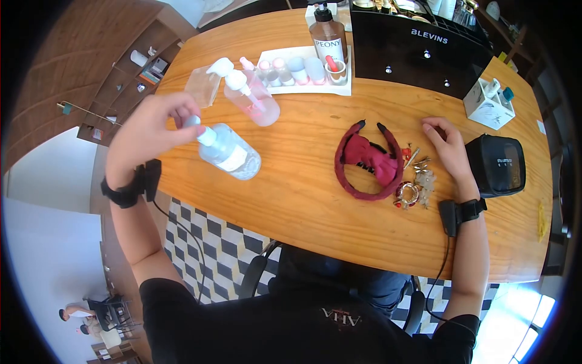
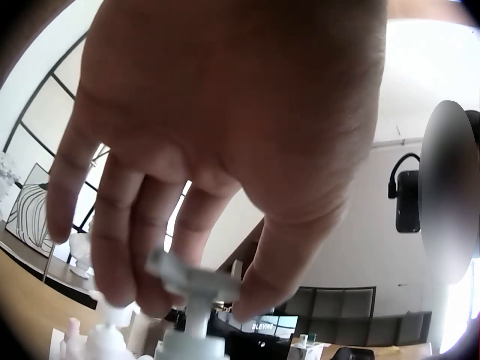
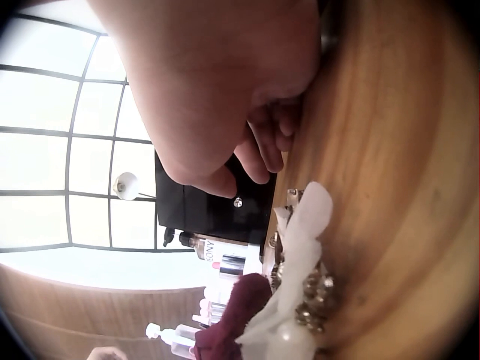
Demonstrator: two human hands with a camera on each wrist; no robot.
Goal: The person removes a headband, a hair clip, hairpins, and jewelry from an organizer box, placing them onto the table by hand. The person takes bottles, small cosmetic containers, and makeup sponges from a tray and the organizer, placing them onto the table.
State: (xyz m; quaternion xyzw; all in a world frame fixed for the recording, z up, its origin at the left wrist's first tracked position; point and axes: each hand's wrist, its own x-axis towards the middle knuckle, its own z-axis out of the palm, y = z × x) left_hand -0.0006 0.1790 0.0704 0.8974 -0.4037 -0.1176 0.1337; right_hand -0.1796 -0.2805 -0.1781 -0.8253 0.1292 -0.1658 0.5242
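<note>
My left hand (image 1: 156, 124) is at the pump head (image 2: 196, 281) of a clear bottle with a white label, the pump bottle (image 1: 233, 155). Thumb and fingers lie on either side of that pump head, pinching it. The bottle stands near the table's left edge, beside a pink pump bottle (image 1: 254, 100). My right hand (image 1: 447, 145) rests on the table with loosely curled fingers, holding nothing. Just left of it lie small hair ornaments (image 1: 418, 179), with white petals (image 3: 289, 292) close up in the right wrist view, and a dark red headband (image 1: 370, 188) with a bow.
A white tray (image 1: 303, 90) holds small bottles and a brown PEONY bottle (image 1: 329, 39). Behind it stands a black BLEVINS drawer box (image 1: 403, 54). On the right are a marbled holder (image 1: 490, 109) and a black pouch (image 1: 497, 164). Cables (image 1: 182, 227) hang from both wrists.
</note>
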